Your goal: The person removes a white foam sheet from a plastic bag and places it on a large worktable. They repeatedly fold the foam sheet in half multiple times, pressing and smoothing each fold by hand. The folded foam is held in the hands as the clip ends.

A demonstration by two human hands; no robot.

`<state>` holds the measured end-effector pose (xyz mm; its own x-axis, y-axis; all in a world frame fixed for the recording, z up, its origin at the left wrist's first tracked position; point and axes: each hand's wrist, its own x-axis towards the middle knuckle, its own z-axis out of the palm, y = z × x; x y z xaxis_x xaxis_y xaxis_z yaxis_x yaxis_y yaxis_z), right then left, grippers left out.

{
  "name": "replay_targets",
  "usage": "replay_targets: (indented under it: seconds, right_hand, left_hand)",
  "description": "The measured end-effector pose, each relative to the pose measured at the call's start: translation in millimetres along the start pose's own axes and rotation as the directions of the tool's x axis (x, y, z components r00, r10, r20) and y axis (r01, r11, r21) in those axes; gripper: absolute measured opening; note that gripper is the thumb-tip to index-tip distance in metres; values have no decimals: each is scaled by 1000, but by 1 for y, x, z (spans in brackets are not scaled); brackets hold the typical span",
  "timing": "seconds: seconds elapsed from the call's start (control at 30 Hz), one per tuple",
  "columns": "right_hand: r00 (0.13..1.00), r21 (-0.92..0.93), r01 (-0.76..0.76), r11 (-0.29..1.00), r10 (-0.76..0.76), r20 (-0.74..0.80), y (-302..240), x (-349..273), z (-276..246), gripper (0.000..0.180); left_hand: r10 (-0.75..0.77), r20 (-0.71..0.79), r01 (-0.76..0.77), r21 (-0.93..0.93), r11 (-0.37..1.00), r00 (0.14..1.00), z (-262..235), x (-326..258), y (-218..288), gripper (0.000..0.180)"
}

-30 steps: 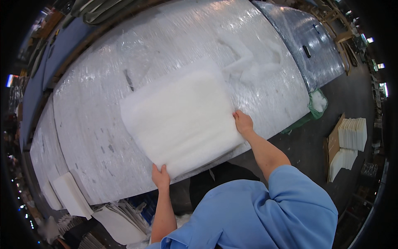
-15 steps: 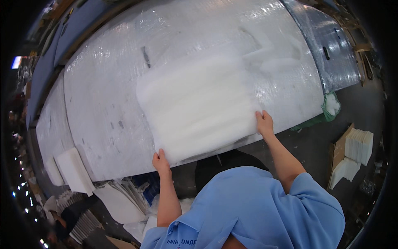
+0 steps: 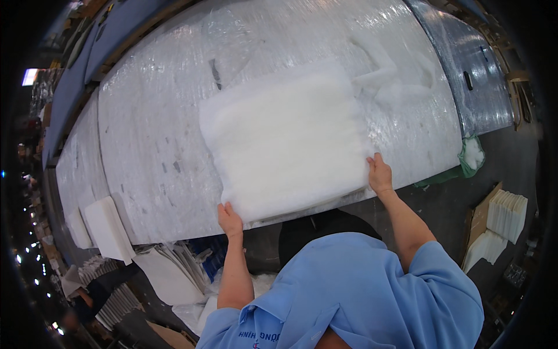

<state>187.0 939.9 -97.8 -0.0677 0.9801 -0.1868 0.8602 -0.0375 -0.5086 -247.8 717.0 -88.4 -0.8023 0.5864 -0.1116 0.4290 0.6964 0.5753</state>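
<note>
Currently I have the white sheet [image 3: 288, 142] lying spread just above the middle of my view, soft and fluffy, with its near edge along the near side of the bench [image 3: 145, 192]. I make out the left hand [image 3: 231, 220] at the sheet's seven o'clock corner, nearly closed, thumb and fingers pinching the edge. At about four o'clock on the sheet I see the right hand [image 3: 380, 174], also nearly closed, with its fingertips on the side edge; I can't see how much of the sheet lies between its fingers.

Clear plastic [image 3: 139, 116] wraps the bench top. Taking the clock from the middle of my view, I find a narrow dark mark [image 3: 215, 74] at eleven and a darker wrapped panel [image 3: 479, 99] at two, with a small black piece [image 3: 468, 80] on it. At three, a green bag [image 3: 469, 164] with white stuffing hangs by the bench corner. Past it, between three and four, I see white pads [image 3: 507, 215] stacked beside cardboard [image 3: 479, 220] on the floor. A white block [image 3: 110, 230] leans against the bench between eight and nine, and loose white sheets [image 3: 174, 282] fan out at half past seven. The blue shirt [image 3: 349, 279] of the wearer fills six o'clock.
</note>
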Motion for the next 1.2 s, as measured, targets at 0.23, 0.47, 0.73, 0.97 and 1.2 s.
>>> replay_targets:
  seconds: [0.23, 0.47, 0.73, 0.97, 1.2]
  right_hand:
    - [992, -31, 42, 999, -38, 123, 19, 11, 0, 26]
    - [988, 105, -106, 989, 93, 121, 17, 7, 13, 35]
    - [959, 333, -280, 900, 278, 56, 29, 14, -32, 35]
    - [991, 317, -118, 941, 133, -23, -49, -6, -34, 31]
    - [999, 35, -44, 998, 43, 28, -47, -31, 9, 54]
  left_hand:
    - [38, 74, -35, -35, 999, 997, -5, 8, -6, 28]
    - [6, 47, -3, -79, 997, 999, 9, -10, -5, 27]
    - [-164, 72, 163, 25, 986, 984, -44, 8, -10, 17]
    - [-90, 263, 139, -177, 974, 961, -9, 5, 25, 44]
    - [-95, 155, 80, 98, 992, 983, 14, -22, 58, 60]
